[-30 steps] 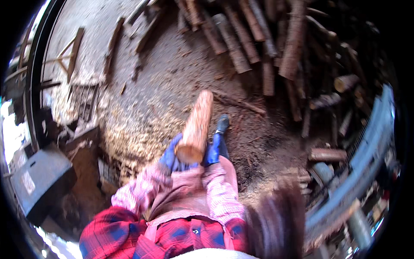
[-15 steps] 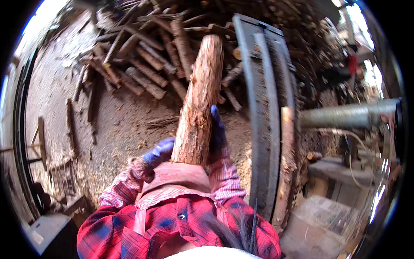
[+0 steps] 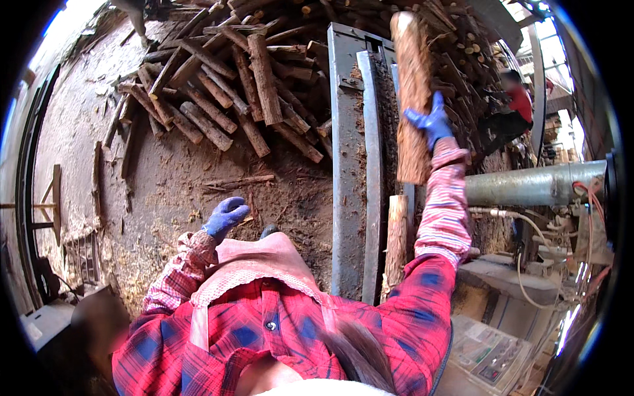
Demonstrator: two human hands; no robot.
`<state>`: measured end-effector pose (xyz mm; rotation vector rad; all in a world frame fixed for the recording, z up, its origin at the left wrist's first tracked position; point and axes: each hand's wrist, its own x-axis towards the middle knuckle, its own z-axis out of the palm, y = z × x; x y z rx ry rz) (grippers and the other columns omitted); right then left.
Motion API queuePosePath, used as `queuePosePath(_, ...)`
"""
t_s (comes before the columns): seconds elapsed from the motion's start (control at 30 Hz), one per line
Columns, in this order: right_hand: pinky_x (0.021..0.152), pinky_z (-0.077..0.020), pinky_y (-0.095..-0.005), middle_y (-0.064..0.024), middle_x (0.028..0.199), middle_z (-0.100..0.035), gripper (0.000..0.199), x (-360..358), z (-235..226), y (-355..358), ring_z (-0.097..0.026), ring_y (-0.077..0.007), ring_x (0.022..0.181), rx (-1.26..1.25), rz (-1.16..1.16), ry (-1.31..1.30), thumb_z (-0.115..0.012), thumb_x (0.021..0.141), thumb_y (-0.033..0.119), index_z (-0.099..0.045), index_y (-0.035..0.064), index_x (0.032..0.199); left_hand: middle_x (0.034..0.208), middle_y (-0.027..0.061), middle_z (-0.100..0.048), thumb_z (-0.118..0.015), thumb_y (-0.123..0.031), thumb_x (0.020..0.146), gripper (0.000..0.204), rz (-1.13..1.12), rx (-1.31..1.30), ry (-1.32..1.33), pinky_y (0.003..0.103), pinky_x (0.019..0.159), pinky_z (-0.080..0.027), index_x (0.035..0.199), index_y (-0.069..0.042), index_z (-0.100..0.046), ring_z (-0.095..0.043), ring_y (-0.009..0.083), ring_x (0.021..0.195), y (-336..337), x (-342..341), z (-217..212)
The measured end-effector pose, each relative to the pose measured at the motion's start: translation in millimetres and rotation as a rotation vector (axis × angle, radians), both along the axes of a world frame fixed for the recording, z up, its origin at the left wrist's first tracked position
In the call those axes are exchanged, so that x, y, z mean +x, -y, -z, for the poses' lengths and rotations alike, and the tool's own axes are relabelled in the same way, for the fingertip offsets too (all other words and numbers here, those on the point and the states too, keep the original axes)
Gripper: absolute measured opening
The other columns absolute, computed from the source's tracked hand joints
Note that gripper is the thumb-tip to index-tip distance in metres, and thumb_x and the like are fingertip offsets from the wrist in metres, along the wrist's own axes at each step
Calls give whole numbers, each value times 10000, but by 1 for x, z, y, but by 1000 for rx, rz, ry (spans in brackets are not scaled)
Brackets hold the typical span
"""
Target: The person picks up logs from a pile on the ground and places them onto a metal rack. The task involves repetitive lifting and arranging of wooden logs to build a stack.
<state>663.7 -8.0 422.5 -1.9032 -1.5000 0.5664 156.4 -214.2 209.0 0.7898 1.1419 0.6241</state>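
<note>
A thick, bark-covered log (image 3: 413, 72) lies lengthwise over the metal trough (image 3: 350, 198) to my right. My right hand (image 3: 430, 124), in a blue glove, grips the log's right side near its lower half, thumb and fingers apart across the bark. The arm is stretched forward. Below the log's near end, a second, thinner log (image 3: 396, 237) lies along the same trough. My left hand (image 3: 226, 216), also gloved in blue, hovers in front of my apron (image 3: 257, 261), holding nothing, its fingers loosely bent and not closed.
A big heap of logs (image 3: 218, 99) spreads across the ground ahead. A thick metal cylinder (image 3: 528, 188) with hoses stands right of the trough, above a control panel (image 3: 492, 350). A person in red (image 3: 518, 105) is at the far right; another person (image 3: 99, 330) is low at left.
The log has moved from in front of my body, between both hands, to the trough at right. My left hand has let go; my right hand has gone along with the log.
</note>
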Motion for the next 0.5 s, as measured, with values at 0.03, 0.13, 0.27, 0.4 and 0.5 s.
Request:
queuePosePath(0.03, 978, -432, -414, -173, 1349, -464, 1190, 20, 30, 3, -527, -306, 1144, 5, -38, 154, -867, 613, 347, -117, 65, 1492, 1077, 46, -611, -666, -318, 870, 508, 28, 41, -31, 270, 764, -467, 1266, -42, -509, -571, 127, 899, -1, 4, 4)
queuePosePath(0.13, 947, -448, -443, -246, 1286, -522, 1248, -33, 50, 18, -539, -354, 1179, -449, 191, 686, -771, 567, 642, -70, 221, 1510, 1088, 42, -609, -666, -337, 867, 517, 52, 107, -172, 274, 758, -461, 1263, -41, -516, -565, 132, 905, -1, -2, 13)
queuePosePath(0.27, 961, -419, -457, -239, 1291, -528, 1221, -39, 30, 39, -534, -386, 1173, -485, 223, 537, -842, 572, 498, -124, 172, 1505, 956, 16, -616, -664, -322, 861, 431, 90, 48, -122, 262, 668, -451, 1172, -36, -579, -546, 107, 791, -8, -26, 19)
queuePosePath(0.4, 979, -407, -455, -247, 1305, -511, 1256, -31, 39, 43, -524, -387, 1186, -517, 230, 528, -847, 567, 490, -75, 189, 1511, 766, -18, -576, -671, -315, 842, 281, 4, 24, -132, 249, 564, -399, 948, -56, -645, -492, 89, 661, -20, -60, 25)
queuePosePath(0.5, 1021, -379, -450, -244, 1367, -446, 1255, 0, 44, 57, -459, -379, 1257, -457, 186, 462, -861, 552, 478, -112, 143, 1502, 789, -23, -572, -657, -351, 845, 305, 25, -16, -90, 244, 556, -402, 999, -91, -610, -507, 92, 650, -28, -100, 51)
